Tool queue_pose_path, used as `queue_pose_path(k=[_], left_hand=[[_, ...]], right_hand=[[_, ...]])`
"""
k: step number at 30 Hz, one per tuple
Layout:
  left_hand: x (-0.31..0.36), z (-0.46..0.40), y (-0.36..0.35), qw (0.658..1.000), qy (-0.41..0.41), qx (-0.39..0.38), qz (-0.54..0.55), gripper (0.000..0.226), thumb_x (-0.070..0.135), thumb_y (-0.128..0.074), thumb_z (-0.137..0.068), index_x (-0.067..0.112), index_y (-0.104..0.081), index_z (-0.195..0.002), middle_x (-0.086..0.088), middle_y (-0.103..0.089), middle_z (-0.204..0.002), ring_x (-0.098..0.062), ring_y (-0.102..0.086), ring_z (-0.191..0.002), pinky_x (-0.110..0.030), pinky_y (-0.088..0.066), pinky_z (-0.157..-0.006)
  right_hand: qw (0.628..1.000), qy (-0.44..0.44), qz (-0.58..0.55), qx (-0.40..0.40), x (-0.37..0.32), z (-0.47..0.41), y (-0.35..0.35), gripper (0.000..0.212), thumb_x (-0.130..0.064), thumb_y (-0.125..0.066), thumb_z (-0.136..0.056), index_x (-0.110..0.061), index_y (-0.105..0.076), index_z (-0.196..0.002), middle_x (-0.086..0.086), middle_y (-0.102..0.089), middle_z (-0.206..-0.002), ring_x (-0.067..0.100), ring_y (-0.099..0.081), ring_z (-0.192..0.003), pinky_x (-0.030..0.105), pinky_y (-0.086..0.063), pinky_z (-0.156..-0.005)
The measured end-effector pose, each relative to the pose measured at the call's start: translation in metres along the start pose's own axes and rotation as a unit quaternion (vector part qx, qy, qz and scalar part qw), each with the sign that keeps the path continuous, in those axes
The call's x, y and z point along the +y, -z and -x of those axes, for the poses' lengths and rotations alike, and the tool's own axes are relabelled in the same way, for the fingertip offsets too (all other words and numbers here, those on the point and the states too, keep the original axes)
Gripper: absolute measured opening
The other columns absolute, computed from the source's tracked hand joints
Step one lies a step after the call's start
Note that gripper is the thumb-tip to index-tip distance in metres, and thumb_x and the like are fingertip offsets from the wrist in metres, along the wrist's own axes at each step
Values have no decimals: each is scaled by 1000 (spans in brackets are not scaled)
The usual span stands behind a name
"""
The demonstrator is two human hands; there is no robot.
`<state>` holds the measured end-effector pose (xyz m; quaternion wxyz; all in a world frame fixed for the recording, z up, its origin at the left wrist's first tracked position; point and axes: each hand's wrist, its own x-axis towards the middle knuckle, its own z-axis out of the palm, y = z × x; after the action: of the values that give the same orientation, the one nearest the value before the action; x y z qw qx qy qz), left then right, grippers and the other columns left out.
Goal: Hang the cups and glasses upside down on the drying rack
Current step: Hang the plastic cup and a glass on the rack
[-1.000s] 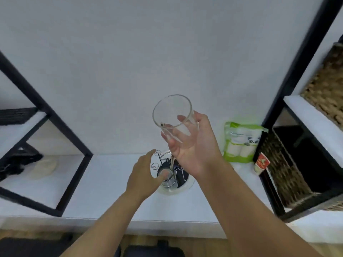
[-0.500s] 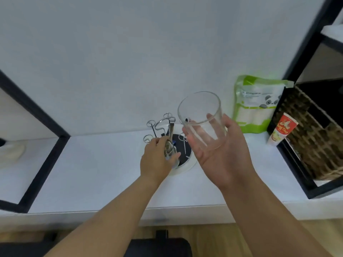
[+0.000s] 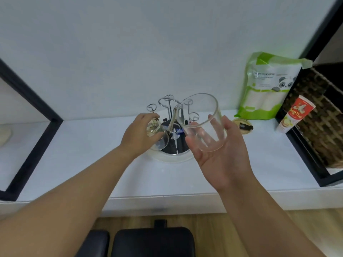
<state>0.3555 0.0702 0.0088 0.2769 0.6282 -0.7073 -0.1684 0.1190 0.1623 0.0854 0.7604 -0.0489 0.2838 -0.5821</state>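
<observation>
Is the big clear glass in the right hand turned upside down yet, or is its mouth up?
Not inverted. The glass lies tilted in the right hand, open rim up and away toward the wall, above the drying rack.

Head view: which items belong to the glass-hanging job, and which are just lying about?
Job:
- tumbler, held mouth-up in right hand
- small glass, held by left hand at the rack
- rack

Lying about:
- green pack
- red tube
- lid
- basket
</observation>
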Motion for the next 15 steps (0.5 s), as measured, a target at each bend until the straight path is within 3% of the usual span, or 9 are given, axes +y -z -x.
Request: queue_pose_path(k=[7, 15], left_hand=[[-17, -22, 13, 998, -16, -48, 24, 53, 31, -83, -81, 35, -61, -130, 7, -57, -130, -13, -59, -112, -37, -50, -100], [-24, -21, 12, 998, -34, -49, 29, 53, 38, -82, -82, 39, -59, -129, 10, -57, -129, -12, -60, -110, -36, -51, -97]], right_hand=[[999, 19, 8, 30, 8, -17, -2, 39, -41, -67, -98, -19, -66, -130, 22, -76, -126, 37, -77, -110, 38, -66, -68], [999, 15, 26, 35, 25, -24, -7, 31, -41, -67, -97, -20, -71, -119, 22, -74, -131, 37, -75, -115, 39, -66, -68]])
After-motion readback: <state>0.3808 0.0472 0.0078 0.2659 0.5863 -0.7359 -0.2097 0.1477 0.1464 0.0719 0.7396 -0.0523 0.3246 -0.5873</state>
